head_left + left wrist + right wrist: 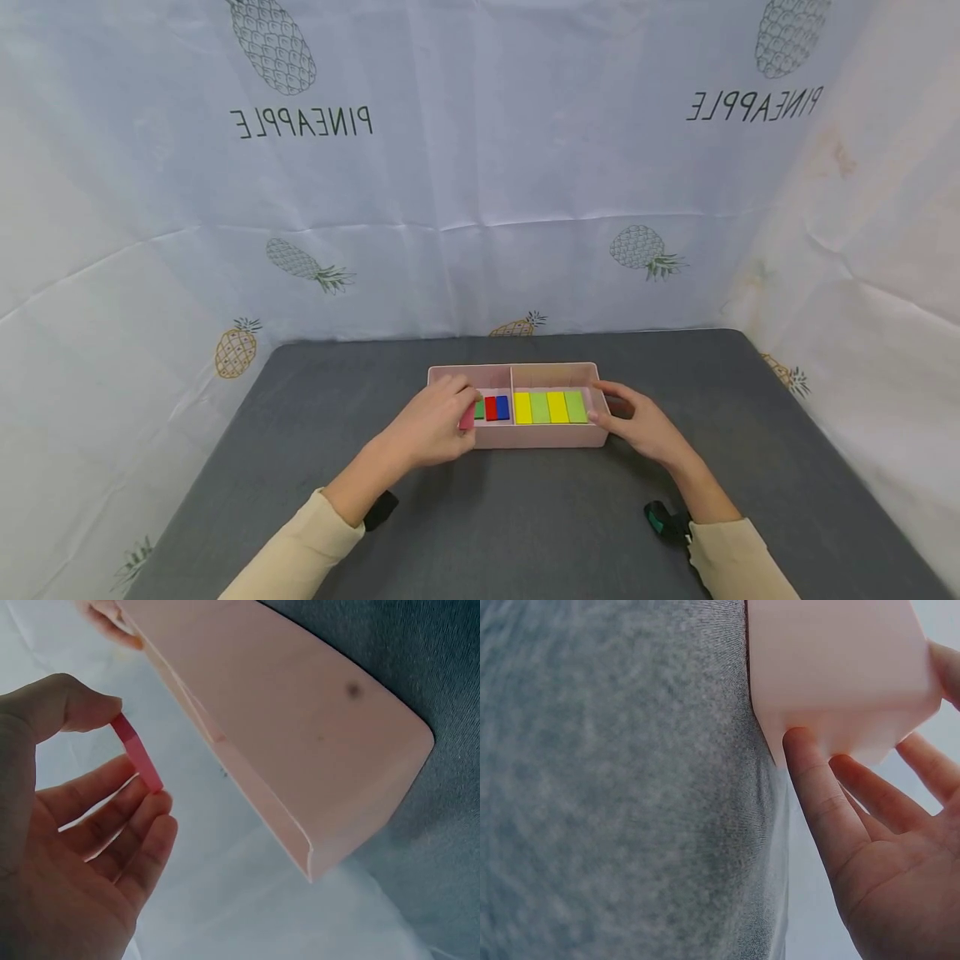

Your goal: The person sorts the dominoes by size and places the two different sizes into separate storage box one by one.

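Note:
A pink two-compartment box (540, 437) sits on the dark table. My left hand (431, 421) is over its left end and pinches a small pink block (139, 754) between thumb and fingertips. Green, red (491, 408) and blue (503, 407) blocks lie in the left compartment, partly hidden by that hand. In the right compartment, yellow (557, 407) and light green (575, 407) blocks stand side by side in a row. My right hand (641, 425) holds the box's right end, thumb at the front corner and fingertips against the end wall in the right wrist view.
The dark grey tabletop (525, 525) runs around the box. Behind it and along both sides hangs a white cloth (465, 167) printed with pineapples. Dark straps with small devices (663, 521) hang under the wrists, close over the table.

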Demonstrator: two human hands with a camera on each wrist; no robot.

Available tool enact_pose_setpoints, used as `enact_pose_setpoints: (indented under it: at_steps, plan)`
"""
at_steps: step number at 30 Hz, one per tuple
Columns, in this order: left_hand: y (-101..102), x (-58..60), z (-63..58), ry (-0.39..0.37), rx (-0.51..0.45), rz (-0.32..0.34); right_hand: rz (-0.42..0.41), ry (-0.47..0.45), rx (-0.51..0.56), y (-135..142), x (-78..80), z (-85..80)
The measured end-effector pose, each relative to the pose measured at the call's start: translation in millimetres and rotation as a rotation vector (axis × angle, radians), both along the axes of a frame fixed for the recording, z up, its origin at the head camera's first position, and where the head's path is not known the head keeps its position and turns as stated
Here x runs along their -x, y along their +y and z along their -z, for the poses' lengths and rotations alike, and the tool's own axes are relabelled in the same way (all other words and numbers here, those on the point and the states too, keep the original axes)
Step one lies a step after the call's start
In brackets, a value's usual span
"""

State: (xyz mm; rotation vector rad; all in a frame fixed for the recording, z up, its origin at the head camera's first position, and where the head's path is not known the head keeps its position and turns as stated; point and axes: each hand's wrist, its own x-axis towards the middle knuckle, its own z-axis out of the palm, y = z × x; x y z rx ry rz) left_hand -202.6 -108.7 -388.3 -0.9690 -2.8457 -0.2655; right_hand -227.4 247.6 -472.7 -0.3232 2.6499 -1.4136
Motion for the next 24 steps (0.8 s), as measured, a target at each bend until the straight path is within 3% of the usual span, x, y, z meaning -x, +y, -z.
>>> enact_pose_setpoints:
  at_steps: [14, 24]
  plan:
    - [1.9, 38.4, 7.2, -0.025, 0.082, -0.027, -0.016, 0.039, 0.022, 1.9, -0.7, 3.2]
    - [7.4, 54.2, 18.2, -0.102, 0.139, -0.060, -0.027, 0.039, 0.024, 1.8, -0.2, 2.9]
